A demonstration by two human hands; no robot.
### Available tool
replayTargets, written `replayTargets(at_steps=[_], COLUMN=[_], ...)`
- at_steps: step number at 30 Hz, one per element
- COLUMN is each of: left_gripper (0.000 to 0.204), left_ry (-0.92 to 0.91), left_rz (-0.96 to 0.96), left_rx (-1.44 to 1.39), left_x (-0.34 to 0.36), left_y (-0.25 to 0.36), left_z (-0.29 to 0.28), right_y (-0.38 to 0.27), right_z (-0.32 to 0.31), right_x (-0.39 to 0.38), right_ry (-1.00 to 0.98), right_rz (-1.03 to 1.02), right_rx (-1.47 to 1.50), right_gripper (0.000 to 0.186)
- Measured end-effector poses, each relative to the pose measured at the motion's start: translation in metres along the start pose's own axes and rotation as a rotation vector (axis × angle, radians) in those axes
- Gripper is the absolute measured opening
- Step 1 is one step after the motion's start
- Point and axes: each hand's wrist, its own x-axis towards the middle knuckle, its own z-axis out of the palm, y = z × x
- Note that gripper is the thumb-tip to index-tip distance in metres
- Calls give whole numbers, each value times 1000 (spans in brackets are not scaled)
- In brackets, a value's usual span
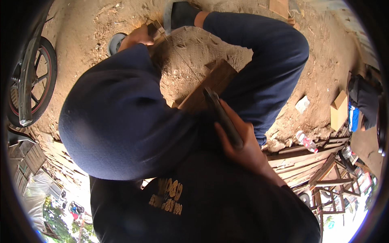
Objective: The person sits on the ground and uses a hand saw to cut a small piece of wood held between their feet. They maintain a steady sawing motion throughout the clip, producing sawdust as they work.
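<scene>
My right hand [243, 148] is closed around the handle of a dark hammer-like tool [221, 115], whose head lies over a brown wooden board [214, 79] on the sandy ground. My left hand [137, 37] reaches past my bent knee [117, 117] in dark blue trousers and grips a small wooden piece [157, 31] on the ground. My other leg [267, 60] stretches up to a dark-shod foot [182, 14] just beside that piece. Part of the board is hidden by my legs.
A motorbike wheel [34, 81] stands at the left. A grey round object [115, 43] lies by my left hand. At the right are a cardboard box [338, 110], a plastic bottle [306, 141], a white scrap [302, 104] and stacked wooden planks and frames [312, 162].
</scene>
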Motion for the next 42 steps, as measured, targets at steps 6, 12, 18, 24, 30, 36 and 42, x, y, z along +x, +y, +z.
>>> replayTargets(at_steps=[6,12,18,24,30,36,42], left_gripper=[75,76,95,105,84,101,101], left_ry=[270,377,332,346,471,353,346], left_rz=[-32,31,29,16,26,-31,13], left_rx=[313,322,446,472,547,541,472], left_x=[0,-19,-22,-8,-7,-7,-10], left_y=[-3,4,23,6,8,7,18], left_z=[40,30,22,32,37,31,25], right_y=[-3,4,9,3,13,10,22], right_z=[15,18,22,2,-4,2,2], right_x=[34,32,41,31,26,25,51], right_ry=[-8,78,45,-54,-75,17,-44], right_rz=[-16,-70,13,-17,11,-87,-9], right_rx=[27,37,45,-32,42,-12,-14], right_gripper=[52,52,49,51,52,51,52])
